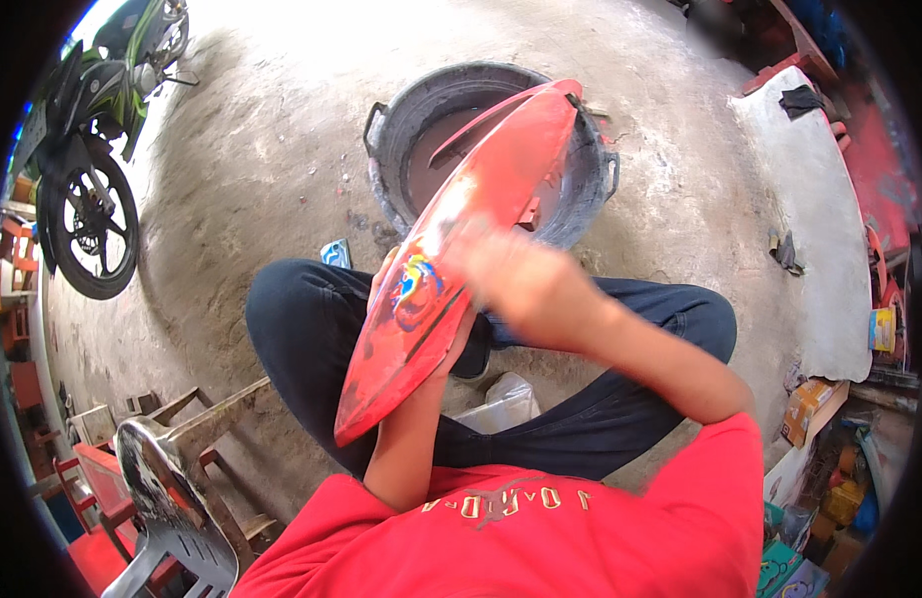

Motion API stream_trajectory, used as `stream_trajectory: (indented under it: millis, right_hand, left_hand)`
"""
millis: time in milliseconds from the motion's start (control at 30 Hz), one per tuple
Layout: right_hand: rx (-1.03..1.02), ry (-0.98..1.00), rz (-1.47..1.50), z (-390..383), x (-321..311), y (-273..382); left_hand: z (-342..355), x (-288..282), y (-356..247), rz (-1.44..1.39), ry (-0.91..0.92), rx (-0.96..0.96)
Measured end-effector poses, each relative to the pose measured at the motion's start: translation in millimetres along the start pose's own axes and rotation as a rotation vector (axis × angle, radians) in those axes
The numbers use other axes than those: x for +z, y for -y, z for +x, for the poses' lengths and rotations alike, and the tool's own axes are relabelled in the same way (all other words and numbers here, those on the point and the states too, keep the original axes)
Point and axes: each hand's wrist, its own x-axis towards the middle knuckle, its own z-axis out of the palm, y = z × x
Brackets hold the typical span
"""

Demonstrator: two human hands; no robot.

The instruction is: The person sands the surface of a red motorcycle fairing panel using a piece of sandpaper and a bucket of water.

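A long, glossy red body panel, likely a motorcycle fairing (481, 189), slants across my lap with its far end over a round black tub (376, 164). A blue, yellow and white graphic marks its lower half. My left hand (459, 347) grips the panel from beneath, mostly hidden by it, with fingertips showing at its left edge. Over the panel's right side is my right hand (526, 284), bent at the knuckles and smeared by motion. Whether it holds anything I cannot make out. The tub has two side handles and murky liquid in it.
A motorcycle (92, 189) stands at the far left. Nearer on that side are a grey plastic chair (177, 538) and a worn wooden frame (232, 409). A small blue-and-white packet (335, 253) lies by my left knee. A pale slab (815, 249) and clutter line the right.
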Motion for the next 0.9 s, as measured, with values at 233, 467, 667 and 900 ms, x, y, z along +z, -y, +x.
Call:
stream_trajectory:
  millis: [233, 467, 667, 900]
  right_hand:
    - [-0.130, -0.005, 0.010, 3.1, -2.9, 18.4]
    - [-0.189, -0.032, 0.064, 6.3, -3.6, 37.7]
    - [-0.129, 0.008, -0.018, 7.8, -7.9, 37.7]
    - [-0.052, 0.092, -0.082, 12.9, -12.7, 27.8]
  left_hand:
    - [0.8, -17.1, 0.7, -0.309, 0.083, -0.138]
    - [10.9, -6.4, -17.3, -0.293, 0.085, -0.306]
    - [5.2, -18.7, 0.6, 0.198, -0.029, 0.032]
    - [5.1, -28.2, -1.8, -0.212, 0.116, -0.125]
